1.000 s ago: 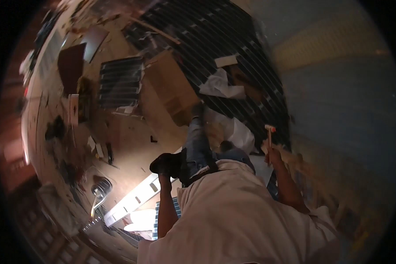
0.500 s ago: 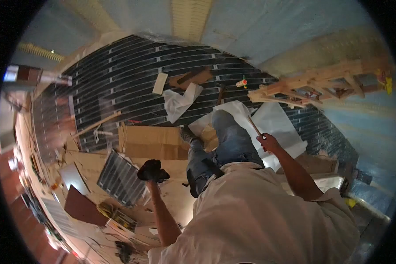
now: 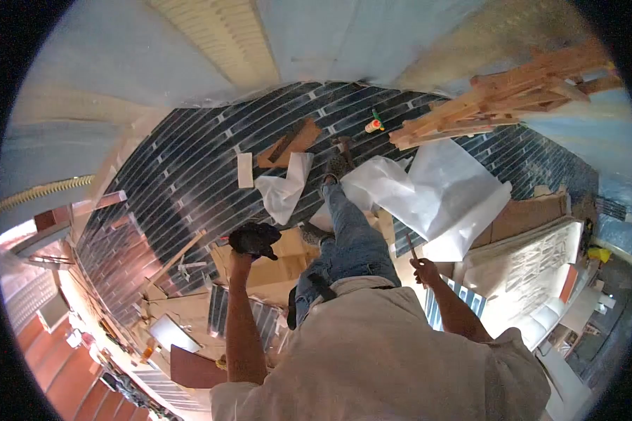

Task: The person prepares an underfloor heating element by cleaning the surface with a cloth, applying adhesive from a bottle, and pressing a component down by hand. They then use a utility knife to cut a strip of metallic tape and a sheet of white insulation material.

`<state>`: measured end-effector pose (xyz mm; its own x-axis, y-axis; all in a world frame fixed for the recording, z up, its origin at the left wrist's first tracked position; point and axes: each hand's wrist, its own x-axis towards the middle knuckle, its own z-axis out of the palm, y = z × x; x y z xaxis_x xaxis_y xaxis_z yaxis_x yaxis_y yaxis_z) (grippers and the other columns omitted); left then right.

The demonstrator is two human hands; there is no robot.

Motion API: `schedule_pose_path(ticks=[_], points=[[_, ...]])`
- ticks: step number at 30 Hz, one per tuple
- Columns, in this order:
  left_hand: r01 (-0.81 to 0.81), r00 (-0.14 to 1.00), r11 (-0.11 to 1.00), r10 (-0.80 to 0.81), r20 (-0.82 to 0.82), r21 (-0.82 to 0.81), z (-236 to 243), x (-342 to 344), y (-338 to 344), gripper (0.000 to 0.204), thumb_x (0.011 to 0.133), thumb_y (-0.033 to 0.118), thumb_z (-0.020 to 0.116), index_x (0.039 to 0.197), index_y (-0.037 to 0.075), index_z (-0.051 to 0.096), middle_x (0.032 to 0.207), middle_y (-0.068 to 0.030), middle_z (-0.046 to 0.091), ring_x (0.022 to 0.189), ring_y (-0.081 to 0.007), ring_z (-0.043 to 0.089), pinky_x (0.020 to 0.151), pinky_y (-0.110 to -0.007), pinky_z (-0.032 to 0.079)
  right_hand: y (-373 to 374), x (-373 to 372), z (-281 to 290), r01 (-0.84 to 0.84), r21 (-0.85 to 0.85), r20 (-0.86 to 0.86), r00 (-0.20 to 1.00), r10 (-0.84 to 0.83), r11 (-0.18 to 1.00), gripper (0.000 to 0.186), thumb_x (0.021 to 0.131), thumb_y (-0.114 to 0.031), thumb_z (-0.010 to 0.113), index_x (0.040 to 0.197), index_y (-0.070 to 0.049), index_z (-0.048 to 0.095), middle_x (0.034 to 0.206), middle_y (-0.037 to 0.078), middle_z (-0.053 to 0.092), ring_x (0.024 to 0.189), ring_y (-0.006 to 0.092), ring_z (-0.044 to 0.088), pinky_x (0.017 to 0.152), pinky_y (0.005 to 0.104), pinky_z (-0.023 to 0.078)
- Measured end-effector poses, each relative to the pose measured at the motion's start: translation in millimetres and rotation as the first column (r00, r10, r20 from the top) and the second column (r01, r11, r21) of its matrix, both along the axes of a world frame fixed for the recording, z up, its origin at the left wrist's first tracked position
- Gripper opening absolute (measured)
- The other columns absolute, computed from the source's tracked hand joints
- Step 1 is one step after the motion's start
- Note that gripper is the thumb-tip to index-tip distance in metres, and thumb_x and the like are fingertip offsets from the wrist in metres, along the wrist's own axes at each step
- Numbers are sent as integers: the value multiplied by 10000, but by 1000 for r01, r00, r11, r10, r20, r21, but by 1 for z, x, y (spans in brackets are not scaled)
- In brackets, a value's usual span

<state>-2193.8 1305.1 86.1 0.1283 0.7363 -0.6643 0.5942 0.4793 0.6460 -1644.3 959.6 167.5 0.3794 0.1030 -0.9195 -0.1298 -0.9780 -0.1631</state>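
My right hand [image 3: 424, 271] is closed round a thin brown stick [image 3: 410, 245], held upright beside my right hip. At my left, a black, glove-like shape [image 3: 255, 241] covers my left hand, whose fingers I cannot make out. Whether it is a glove worn or dark cloth held does not show. Below that hand lies brown cardboard [image 3: 277, 259]. My leg in blue jeans [image 3: 361, 235] reaches forward, its shoe [image 3: 336, 167] on the dark striped floor [image 3: 203, 154]. Crumpled white sheeting [image 3: 435, 189] spreads in front of the right hand.
Wooden framing [image 3: 498, 102] leans at the far right. Ahead lie a brown board [image 3: 295, 144], a pale block [image 3: 245, 170], a white sheet piece [image 3: 285, 189] and an orange-and-white tube [image 3: 373, 126]. A reddish-brown panel [image 3: 194, 368] is at the lower left.
I have stepped forward, and my front shoe now shows on the dark floor. The view has turned, bringing the wooden framing closer. My left hand is further forward; the stick remains in my right.
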Motion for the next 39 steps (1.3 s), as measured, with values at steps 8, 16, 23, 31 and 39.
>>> schedule_pose_path(ticks=[8, 16, 23, 31, 39], points=[[588, 745, 809, -541, -391, 0, 22, 75, 178, 260, 955, 218, 587, 975, -21, 687, 927, -269, 691, 881, -482, 651, 700, -525, 494, 183, 27, -97, -477, 121, 169, 874, 456, 870, 603, 891, -473, 705, 1302, -48, 588, 1034, 240, 711, 933, 383, 707, 799, 478, 552], [775, 588, 628, -673, -448, 73, -155, 144, 306, 416, 951, 400, 636, 956, -13, 685, 957, -275, 683, 929, -475, 648, 791, -547, 497, 386, 65, -260, -492, 350, 292, 866, 406, 798, 684, 850, -448, 758, 1350, -41, 529, 1190, 212, 656, 1099, 392, 641, 951, 474, 521], [750, 651, 643, -677, -343, 156, -331, 302, 386, 432, 956, 420, 620, 968, -5, 697, 890, -287, 678, 872, -457, 664, 760, -560, 498, 449, 72, -529, -549, 290, 531, 774, 346, 784, 788, 813, -391, 818, 1426, -16, 494, 1221, 218, 632, 1141, 405, 602, 936, 506, 511], [858, 514, 493, -829, -220, 146, -511, 438, 421, 454, 974, 452, 601, 948, 9, 694, 895, -248, 683, 852, -453, 673, 751, -541, 519, 504, 111, -689, -753, 259, 604, 615, 508, 604, 773, 934, -383, 705, 1511, 9, 371, 1412, 264, 520, 1270, 423, 518, 1083, 505, 435], [870, 365, 327, -931, -36, 369, -616, 456, 377, 448, 963, 463, 637, 996, 18, 678, 981, -232, 688, 914, -432, 660, 801, -510, 519, 515, 137, -745, -891, 199, 726, 414, 549, 409, 729, 968, -421, 650, 1488, 18, 388, 1310, 313, 548, 1189, 474, 547, 1034, 526, 473]])
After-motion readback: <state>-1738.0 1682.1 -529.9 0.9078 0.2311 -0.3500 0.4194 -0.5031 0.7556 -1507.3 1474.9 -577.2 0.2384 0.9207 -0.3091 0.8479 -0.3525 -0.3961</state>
